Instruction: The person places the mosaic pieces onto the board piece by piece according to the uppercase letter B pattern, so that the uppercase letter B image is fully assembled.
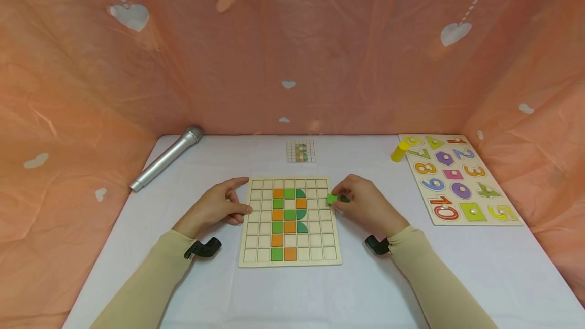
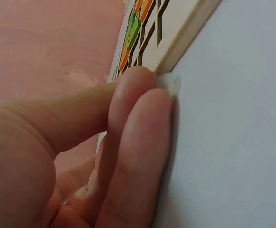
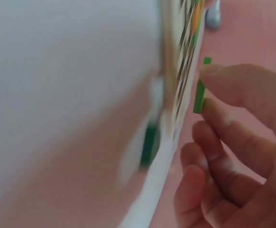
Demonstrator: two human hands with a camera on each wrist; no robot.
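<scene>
A wooden grid board [image 1: 259, 263] lies on the table with orange, light green and teal pieces set in its middle columns. My left hand [image 1: 218, 204] rests at the board's left edge, the index finger stretched to the upper corner and the thumb touching the side. In the left wrist view, fingertips [image 2: 140, 90] sit right at the board's rim. My right hand [image 1: 365, 202] pinches a light green square tile [image 1: 331, 198] between thumb and finger, over the board's right edge. Below that hand, a dark green piece [image 3: 149, 145] lies beside the board.
Behind the board lies a small pattern card [image 1: 301, 152]. A silver microphone [image 1: 169, 156] lies at the back left. On the right are a number-and-shape puzzle board [image 1: 461, 182] and a yellow cylinder [image 1: 399, 152]. Pinkish-orange cloth [image 1: 292, 50] surrounds the table's back and sides.
</scene>
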